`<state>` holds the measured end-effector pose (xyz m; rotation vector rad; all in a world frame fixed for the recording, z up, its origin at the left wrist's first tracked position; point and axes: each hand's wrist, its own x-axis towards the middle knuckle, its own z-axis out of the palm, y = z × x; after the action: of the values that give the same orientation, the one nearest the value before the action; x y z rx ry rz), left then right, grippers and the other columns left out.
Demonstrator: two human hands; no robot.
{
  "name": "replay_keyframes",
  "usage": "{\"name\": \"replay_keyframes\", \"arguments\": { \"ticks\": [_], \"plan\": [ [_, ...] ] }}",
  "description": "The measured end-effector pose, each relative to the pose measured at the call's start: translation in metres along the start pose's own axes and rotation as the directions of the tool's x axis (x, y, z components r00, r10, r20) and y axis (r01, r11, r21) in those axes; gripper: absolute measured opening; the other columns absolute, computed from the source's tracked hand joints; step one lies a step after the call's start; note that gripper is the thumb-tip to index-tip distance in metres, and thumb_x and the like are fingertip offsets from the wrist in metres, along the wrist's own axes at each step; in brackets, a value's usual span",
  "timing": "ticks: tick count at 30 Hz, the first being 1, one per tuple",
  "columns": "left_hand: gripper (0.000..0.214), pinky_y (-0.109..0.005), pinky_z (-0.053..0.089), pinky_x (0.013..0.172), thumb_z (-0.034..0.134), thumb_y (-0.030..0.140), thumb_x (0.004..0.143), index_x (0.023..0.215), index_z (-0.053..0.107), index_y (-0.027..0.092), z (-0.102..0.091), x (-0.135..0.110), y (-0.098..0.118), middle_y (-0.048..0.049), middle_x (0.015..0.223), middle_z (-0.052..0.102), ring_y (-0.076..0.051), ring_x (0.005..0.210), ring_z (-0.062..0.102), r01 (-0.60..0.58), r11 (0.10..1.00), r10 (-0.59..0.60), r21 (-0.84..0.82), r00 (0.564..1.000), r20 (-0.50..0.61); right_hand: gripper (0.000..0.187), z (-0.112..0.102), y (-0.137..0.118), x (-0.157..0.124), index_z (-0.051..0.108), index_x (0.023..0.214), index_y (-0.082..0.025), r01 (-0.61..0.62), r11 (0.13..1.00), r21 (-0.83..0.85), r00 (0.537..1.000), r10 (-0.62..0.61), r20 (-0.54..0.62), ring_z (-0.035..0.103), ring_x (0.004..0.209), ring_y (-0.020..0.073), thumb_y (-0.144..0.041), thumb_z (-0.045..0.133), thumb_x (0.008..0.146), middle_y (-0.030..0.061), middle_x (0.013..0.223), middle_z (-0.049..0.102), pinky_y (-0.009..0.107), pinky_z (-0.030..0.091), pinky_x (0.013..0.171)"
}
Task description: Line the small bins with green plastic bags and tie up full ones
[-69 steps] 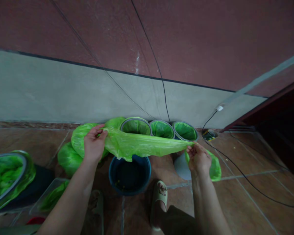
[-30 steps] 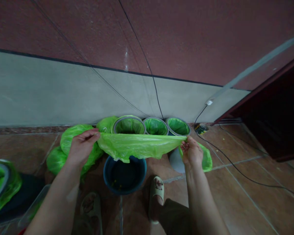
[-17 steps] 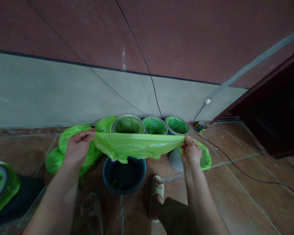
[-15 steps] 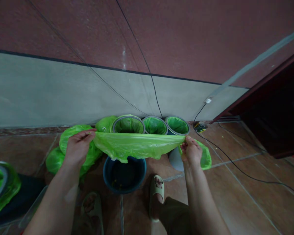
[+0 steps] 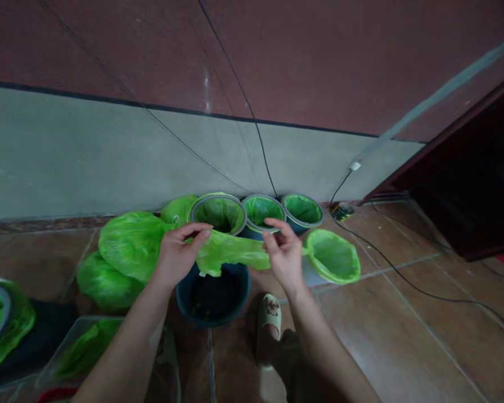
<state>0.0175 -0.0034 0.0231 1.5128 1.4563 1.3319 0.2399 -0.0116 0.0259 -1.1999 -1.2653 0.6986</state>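
Observation:
A bright green plastic bag (image 5: 239, 252) hangs bunched between my two hands, its lower edge ragged. My left hand (image 5: 178, 254) pinches its left end between thumb and fingers. At the right end, my right hand (image 5: 286, 254) has the bag gathered in its fingers, with index finger and thumb slightly apart. Just below the bag stands a dark blue bucket (image 5: 212, 322), partly covered by it. Beyond my hands, a grey-rimmed bin (image 5: 246, 210) with a green liner stands by the wall. A pale bin with a green liner (image 5: 334, 257) is right of my right hand.
Two more lined bins, a middle one (image 5: 264, 210) and a right one (image 5: 303, 210), line the wall. Filled green bags (image 5: 130, 243) lie at left, near a clear tray (image 5: 63, 341) and another lined bin (image 5: 12, 330). A black cable (image 5: 424, 299) crosses the tiles.
My hands have moved toward each other, so the bag that was stretched taut is now slack and gathered. The pale lined bin at right is less covered by my right hand.

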Motion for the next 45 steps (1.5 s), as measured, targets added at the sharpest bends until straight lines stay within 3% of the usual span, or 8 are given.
{"name": "replay_keyframes", "arguments": {
  "ticks": [3,6,10,15,21,28,39,45],
  "plan": [
    [0.03,-0.027,0.049,0.075,0.061,0.037,0.08,0.104,0.068,0.021,0.023,-0.009,0.009,0.0,0.084,0.07,-0.015,0.076,0.063,-0.077,0.997,0.075,0.017,0.99,0.119,0.032,0.026,-0.008,-0.016,0.064,0.113,-0.025,0.01,1.0,-0.01,0.96,-0.006,0.28,0.054,0.058,0.0086,-0.026,0.061,0.082,0.0028,0.104,0.066,0.022,0.045,0.054],
    [0.037,-0.028,0.048,0.082,0.057,0.036,0.084,0.117,0.059,0.02,0.035,-0.016,0.013,-0.0004,0.084,0.069,-0.016,0.081,0.065,-0.108,0.994,0.11,-0.019,0.972,0.209,0.025,0.034,-0.005,-0.022,0.065,0.108,-0.022,-0.047,0.999,-0.005,0.939,0.046,0.34,0.059,0.061,0.0103,-0.026,0.057,0.084,0.0022,0.096,0.068,0.023,0.047,0.058],
    [0.046,-0.03,0.047,0.086,0.057,0.037,0.084,0.127,0.05,0.021,0.042,-0.022,0.012,-0.0021,0.092,0.07,-0.017,0.089,0.065,-0.145,0.989,0.144,-0.016,0.953,0.265,0.014,0.027,0.002,-0.018,0.068,0.09,-0.02,-0.054,0.998,0.03,0.959,0.044,0.279,0.057,0.061,0.0113,-0.03,0.06,0.084,0.0003,0.077,0.065,0.023,0.045,0.058],
    [0.026,-0.028,0.048,0.079,0.053,0.035,0.085,0.105,0.064,0.021,0.047,-0.024,0.007,-0.0028,0.093,0.07,-0.017,0.086,0.064,-0.185,0.98,0.159,0.074,0.949,0.273,0.015,0.019,-0.003,-0.012,0.067,0.083,-0.02,-0.05,0.992,0.113,0.974,0.023,0.228,0.057,0.061,0.0117,-0.035,0.065,0.08,-0.001,0.072,0.064,0.024,0.047,0.059],
    [0.025,-0.03,0.048,0.084,0.047,0.026,0.086,0.099,0.068,0.022,0.047,-0.02,-0.004,-0.0038,0.096,0.072,-0.019,0.091,0.065,-0.264,0.918,0.171,0.296,0.936,0.307,0.014,0.0,-0.019,-0.001,0.065,0.084,-0.02,-0.026,0.972,0.232,0.999,0.029,-0.012,0.06,0.059,0.0111,-0.033,0.067,0.078,-0.0029,0.066,0.063,0.024,0.049,0.06],
    [0.028,-0.033,0.047,0.086,0.049,0.016,0.08,0.099,0.069,0.022,0.039,-0.015,-0.023,-0.005,0.098,0.073,-0.022,0.089,0.066,-0.297,0.789,0.134,0.538,0.938,0.321,0.014,-0.037,-0.032,0.021,0.064,0.086,-0.019,0.107,0.918,0.383,0.965,-0.004,-0.26,0.059,0.057,0.0079,-0.027,0.068,0.075,-0.0042,0.07,0.061,0.023,0.049,0.06],
    [0.029,-0.03,0.048,0.076,0.048,0.022,0.077,0.092,0.072,0.022,0.012,-0.001,-0.032,-0.0042,0.08,0.073,-0.022,0.075,0.067,-0.06,0.812,0.021,0.58,0.997,0.073,0.007,-0.099,-0.049,0.038,0.059,0.077,-0.016,0.315,0.86,0.402,0.847,-0.063,-0.528,0.054,0.055,0.0054,-0.014,0.065,0.075,-0.0055,0.066,0.054,0.02,0.048,0.059],
    [0.021,-0.033,0.053,0.069,0.056,0.029,0.066,0.078,0.07,0.019,0.0,0.011,-0.044,-0.0033,0.072,0.072,-0.021,0.069,0.067,0.287,0.956,-0.279,0.054,0.952,-0.123,0.01,-0.115,-0.036,0.042,0.057,0.073,-0.017,0.347,0.848,0.399,0.775,-0.02,-0.632,0.054,0.054,0.0056,-0.009,0.063,0.073,-0.0064,0.063,0.055,0.018,0.049,0.055]
  ]
}}
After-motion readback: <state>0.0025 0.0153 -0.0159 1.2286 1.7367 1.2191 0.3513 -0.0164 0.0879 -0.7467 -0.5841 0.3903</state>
